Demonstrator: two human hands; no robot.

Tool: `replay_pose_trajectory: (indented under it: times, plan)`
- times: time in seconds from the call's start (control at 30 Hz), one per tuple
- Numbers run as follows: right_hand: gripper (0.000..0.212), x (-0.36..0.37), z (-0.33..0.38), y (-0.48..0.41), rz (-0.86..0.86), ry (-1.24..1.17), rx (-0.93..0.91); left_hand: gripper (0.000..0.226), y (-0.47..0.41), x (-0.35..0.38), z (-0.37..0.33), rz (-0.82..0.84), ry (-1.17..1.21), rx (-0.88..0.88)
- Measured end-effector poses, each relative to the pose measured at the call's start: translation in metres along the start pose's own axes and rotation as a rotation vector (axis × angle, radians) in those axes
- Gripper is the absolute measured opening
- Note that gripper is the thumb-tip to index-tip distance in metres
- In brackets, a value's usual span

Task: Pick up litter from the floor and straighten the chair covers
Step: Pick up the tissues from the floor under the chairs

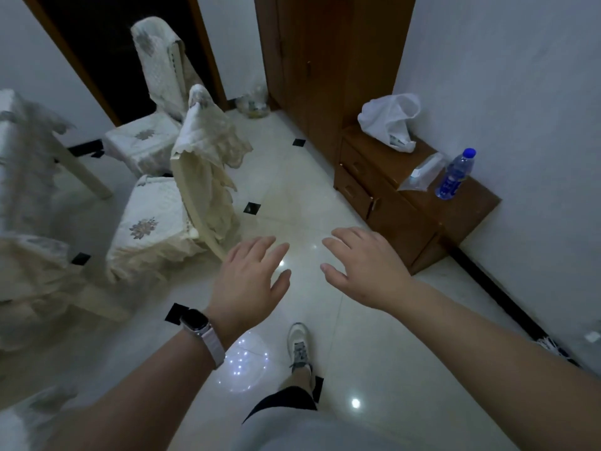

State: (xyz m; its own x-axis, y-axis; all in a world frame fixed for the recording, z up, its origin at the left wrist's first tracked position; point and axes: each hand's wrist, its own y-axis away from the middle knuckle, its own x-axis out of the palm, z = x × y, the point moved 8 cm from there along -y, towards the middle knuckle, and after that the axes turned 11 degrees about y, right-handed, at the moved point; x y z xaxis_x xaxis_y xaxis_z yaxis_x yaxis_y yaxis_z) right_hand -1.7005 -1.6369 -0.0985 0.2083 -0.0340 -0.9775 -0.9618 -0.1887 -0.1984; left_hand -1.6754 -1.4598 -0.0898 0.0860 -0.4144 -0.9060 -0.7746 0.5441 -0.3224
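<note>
My left hand [252, 278], with a watch on its wrist, and my right hand [361, 268] are stretched out over the white tiled floor, fingers straight, holding nothing. Just left of my left hand stands a chair whose cream lace back cover [208, 151] hangs crooked and bunched to one side; its seat cover [153, 222] lies flat. A second covered chair [156, 60] stands farther back by the dark doorway. A bag of litter [255, 104] sits on the floor in the far corner beside the wardrobe.
A cloth-covered table [22, 151] fills the left side. On the right, a wooden wardrobe [325, 60] and a low cabinet [422, 203] carry a white plastic bag [388, 122], a clear wrapper [422, 172] and a water bottle [455, 174]. My shoe [299, 343] is below my hands.
</note>
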Motion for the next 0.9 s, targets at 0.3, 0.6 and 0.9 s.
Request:
replay_pose_trajectory:
  times: [0.3,0.6,0.9]
  plan:
    - [0.048,0.036,-0.079,-0.154,-0.007,0.022,0.006,0.047,-0.156,0.062,0.082,0.027,0.073,-0.042]
    - [0.050,0.051,-0.130,-0.315,-0.029,0.014,-0.013,0.048,-0.312,0.058,0.163,-0.033,0.070,-0.027]
    - [0.050,0.083,-0.189,-0.444,-0.040,0.024,-0.150,0.047,-0.409,0.082,0.222,-0.018,0.024,-0.157]
